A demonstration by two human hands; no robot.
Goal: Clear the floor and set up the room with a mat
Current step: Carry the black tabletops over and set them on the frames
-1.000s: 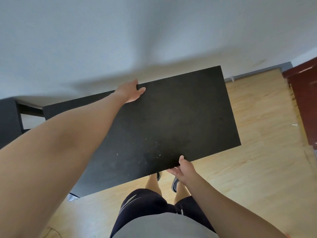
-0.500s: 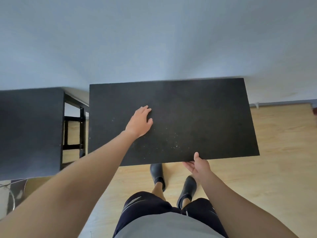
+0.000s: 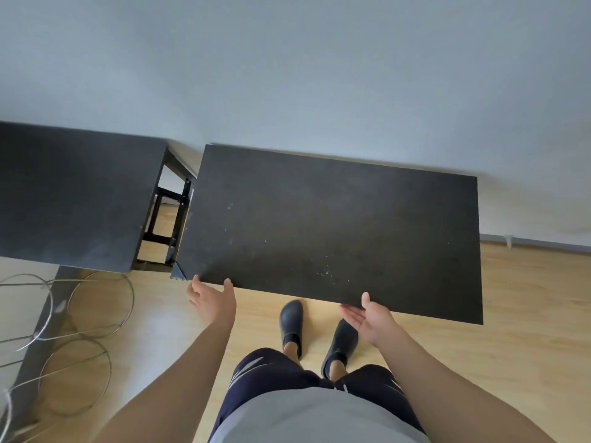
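A black rectangular table (image 3: 335,231) stands against the pale wall, with small white specks on its top. My left hand (image 3: 212,298) is at the table's near left corner, fingers spread, fingertips just at the edge. My right hand (image 3: 367,316) is palm-up at the near edge further right, thumb against the edge and fingers apart. Neither hand closes around the tabletop. No mat is in view.
A second black table (image 3: 73,199) stands to the left, its frame legs (image 3: 166,219) showing in the gap. Loops of grey wire (image 3: 80,318) lie on the floor at lower left. My feet in black shoes (image 3: 291,318) stand on wooden floor (image 3: 527,314).
The table went from tilted in both hands to level against the wall. My left hand came off the tabletop to the near left corner. My right hand's grip on the near edge loosened.
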